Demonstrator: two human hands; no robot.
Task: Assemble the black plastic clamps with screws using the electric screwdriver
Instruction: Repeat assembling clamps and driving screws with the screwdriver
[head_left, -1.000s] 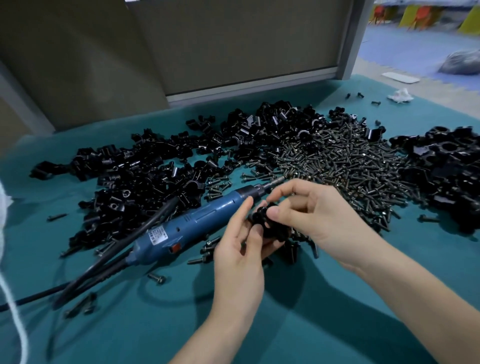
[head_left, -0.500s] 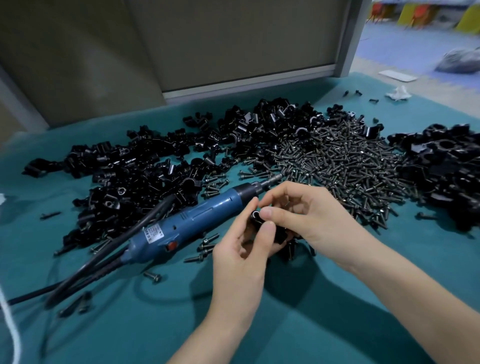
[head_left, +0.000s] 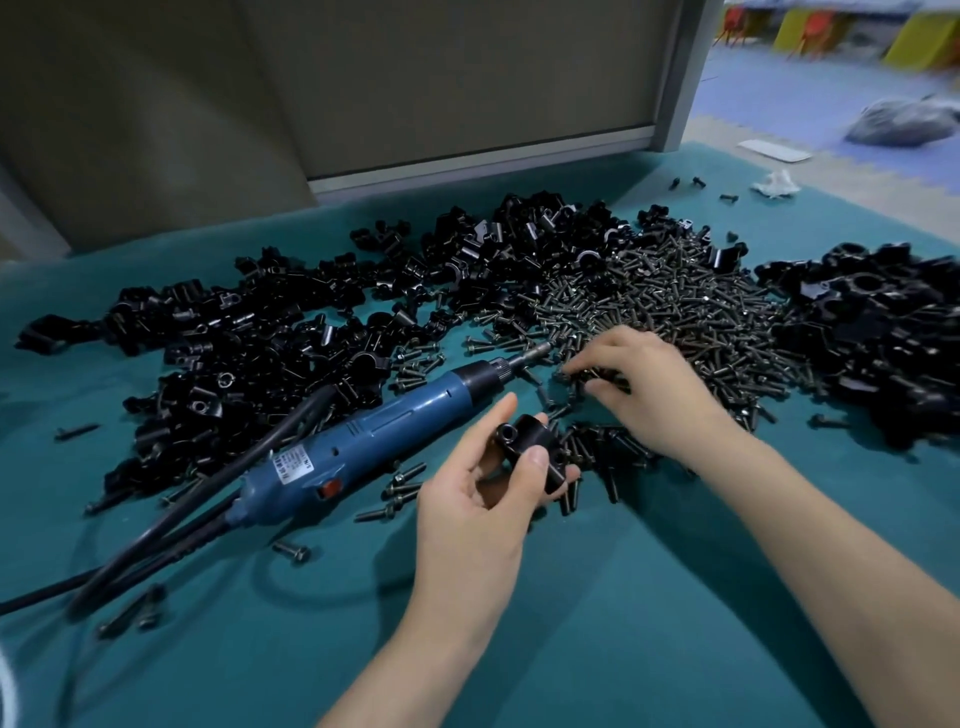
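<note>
Loose black clamp parts (head_left: 249, 364): heaped at desk (head_left: 623, 597) left. Electric screwdriver (head_left: 374, 441): blue, lying on desk beside them. Left hand (head_left: 483, 493): grips black plastic clamp (head_left: 530, 447) between thumb and fingers. Right hand (head_left: 649, 389): fingers curled down into screw pile (head_left: 675, 312); whether it holds a screw cannot be told

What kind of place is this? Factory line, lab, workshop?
Likely a hand-assembly workbench in a workshop: bulk piles of black clamp parts and screws on a teal-covered table, a corded electric screwdriver lying among them, a partition panel behind.

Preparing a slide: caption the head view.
Left hand holds a black clamp while right hand touches the screw pile.
</note>
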